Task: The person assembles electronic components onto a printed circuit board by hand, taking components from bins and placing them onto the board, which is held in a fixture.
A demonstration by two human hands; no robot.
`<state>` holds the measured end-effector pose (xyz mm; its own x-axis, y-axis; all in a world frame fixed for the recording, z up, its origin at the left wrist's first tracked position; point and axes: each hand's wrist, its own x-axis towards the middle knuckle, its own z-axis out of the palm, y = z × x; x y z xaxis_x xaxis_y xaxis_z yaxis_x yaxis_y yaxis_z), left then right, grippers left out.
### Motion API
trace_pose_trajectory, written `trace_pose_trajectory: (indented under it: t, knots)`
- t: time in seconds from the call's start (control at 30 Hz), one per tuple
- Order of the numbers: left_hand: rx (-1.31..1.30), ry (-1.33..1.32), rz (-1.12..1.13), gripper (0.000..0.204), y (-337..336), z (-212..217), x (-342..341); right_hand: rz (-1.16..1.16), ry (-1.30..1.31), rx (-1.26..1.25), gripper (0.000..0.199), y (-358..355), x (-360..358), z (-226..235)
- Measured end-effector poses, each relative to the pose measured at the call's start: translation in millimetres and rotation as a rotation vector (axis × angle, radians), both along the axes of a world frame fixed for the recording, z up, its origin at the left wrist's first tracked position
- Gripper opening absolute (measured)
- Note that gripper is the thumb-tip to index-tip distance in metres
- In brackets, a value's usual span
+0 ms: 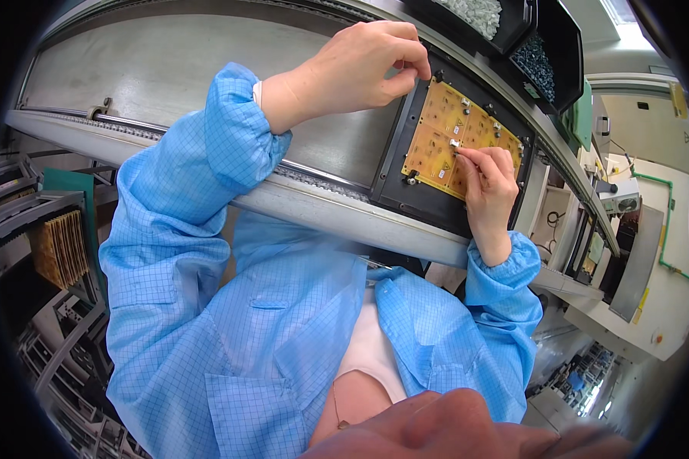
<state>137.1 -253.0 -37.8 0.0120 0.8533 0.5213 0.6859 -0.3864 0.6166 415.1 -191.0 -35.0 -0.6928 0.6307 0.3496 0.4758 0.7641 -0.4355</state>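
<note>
A yellow circuit board (438, 115) lies in a black carrier frame (390, 170) on the conveyor line. Over its lower middle, my right hand (488, 177) pinches a small white connector (455, 143) between thumb and forefinger, right at the board's surface. Several small pale parts stand along the board's far right side. My left hand (371, 67) hovers by the carrier's far left corner, beside a black clamp (439, 76). Its fingers are curled and the thumb meets the forefinger; anything between them is too small or hidden to make out.
Beyond the carrier stand two black bins, one with white parts (473, 14), the other with dark blue parts (534, 65). A conveyor rail (314, 190) runs along my front. At far left, a rack holds several upright boards (60, 249). Pale machinery (628, 199) stands on the right.
</note>
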Motion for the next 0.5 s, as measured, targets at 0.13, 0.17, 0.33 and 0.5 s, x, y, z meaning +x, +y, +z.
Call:
trace_pose_trajectory:
  t: [0.13,0.17,0.33,0.5]
  knots:
    - [0.002,0.007,0.010,0.012,-1,1,0,0.091,-0.049,0.175,0.012,1,-3,3]
    - [0.006,0.015,0.011,0.012,0,1,-2,0.110,-0.060,0.231,0.012,1,-6,2]
    - [0.026,0.020,0.031,0.012,-12,19,-15,0.141,0.016,0.222,0.010,-1,-23,12]
    - [0.214,0.065,0.131,0.012,-33,48,-23,0.197,-0.052,0.121,0.006,-2,1,22]
